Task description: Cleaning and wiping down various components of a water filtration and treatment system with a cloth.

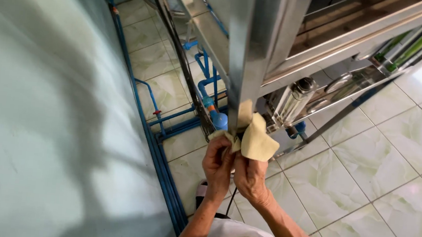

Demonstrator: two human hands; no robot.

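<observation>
Both hands grip a yellow cloth point(256, 138) low against the steel post point(247, 60) of a metal rack point(331, 47). Left hand point(218, 164) closed around the cloth's lower left fold, right hand point(249, 178) pinching the bunch just beside it, hands touching. Cloth wraps the post's bottom edge, one flap hanging right. Blue pipes point(169, 125) run along the pale green wall point(30, 116); marbled floor tiles point(370, 180) below
</observation>
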